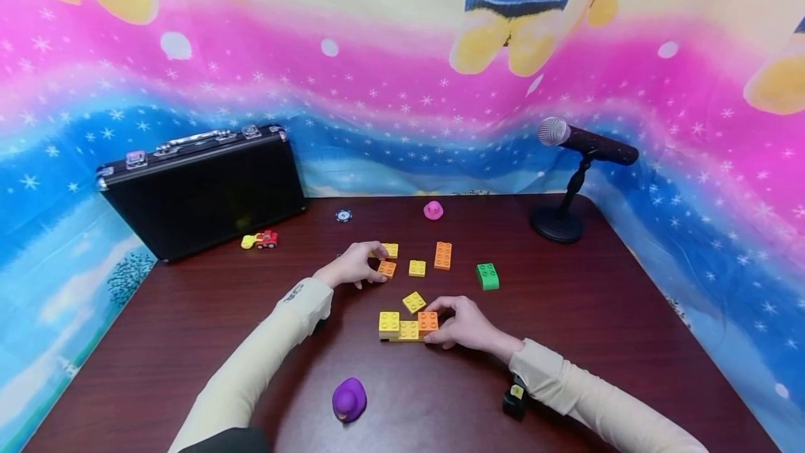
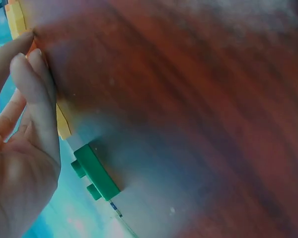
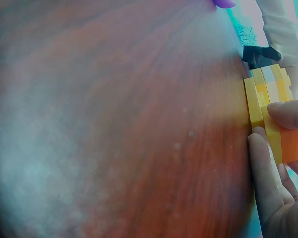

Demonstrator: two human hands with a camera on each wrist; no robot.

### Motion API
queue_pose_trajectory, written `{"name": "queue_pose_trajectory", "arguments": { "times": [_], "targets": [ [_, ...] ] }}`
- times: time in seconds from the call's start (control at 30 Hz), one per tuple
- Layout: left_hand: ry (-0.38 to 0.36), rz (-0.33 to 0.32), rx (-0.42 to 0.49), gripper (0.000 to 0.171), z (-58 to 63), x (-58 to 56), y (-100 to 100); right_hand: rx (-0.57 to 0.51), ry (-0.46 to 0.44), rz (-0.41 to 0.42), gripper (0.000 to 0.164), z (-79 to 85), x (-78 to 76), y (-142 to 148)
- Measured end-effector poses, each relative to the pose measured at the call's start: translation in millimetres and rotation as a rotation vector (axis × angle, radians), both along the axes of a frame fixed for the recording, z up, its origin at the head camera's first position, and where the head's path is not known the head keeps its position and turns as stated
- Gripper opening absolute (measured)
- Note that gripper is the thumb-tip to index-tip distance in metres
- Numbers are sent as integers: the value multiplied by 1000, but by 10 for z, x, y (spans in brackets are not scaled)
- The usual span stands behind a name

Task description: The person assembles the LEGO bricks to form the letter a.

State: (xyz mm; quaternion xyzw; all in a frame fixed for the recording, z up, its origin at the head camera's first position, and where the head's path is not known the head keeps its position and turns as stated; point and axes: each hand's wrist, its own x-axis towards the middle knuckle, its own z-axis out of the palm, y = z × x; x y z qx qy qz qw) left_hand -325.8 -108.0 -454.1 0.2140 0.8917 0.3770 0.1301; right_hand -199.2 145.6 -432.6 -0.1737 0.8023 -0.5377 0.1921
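We find a case (image 1: 201,201) standing at the table's (image 1: 207,313) rear left, a toy car (image 1: 267,239) before it. A microphone (image 1: 597,144) stands rear right. Between these we note a chip (image 1: 343,216) and, to its right, a rear toy (image 1: 433,211). Loose bricks (image 1: 417,268) lie mid-table, behind the brick assembly (image 1: 409,329). A front toy (image 1: 349,399) lies before the assembly, to its left.

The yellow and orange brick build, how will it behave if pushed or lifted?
The build should be rigid, as it looks like hard plastic. It probably won't roll, given flat sides, but might come apart, being several stacked pieces.
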Motion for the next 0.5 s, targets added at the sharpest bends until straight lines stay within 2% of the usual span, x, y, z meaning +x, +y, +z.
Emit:
{"name": "queue_pose_trajectory", "arguments": {
  "times": [0.2,0.3,0.43,0.5],
  "targets": [
    [15,-6,-23,43,10,6,-10,-3,-2,-5,36,2,3,-9],
    [75,-27,-37,42,20,12,-15,-8,-4,-7,36,4,6,-12],
    [129,-57,-2,36,32,56,-20,-11,-10,-10,36,4,10,-13],
    [111,-64,42,34,47,100,-24,-9,-8,-9,36,3,11,-15]
  ]
}}
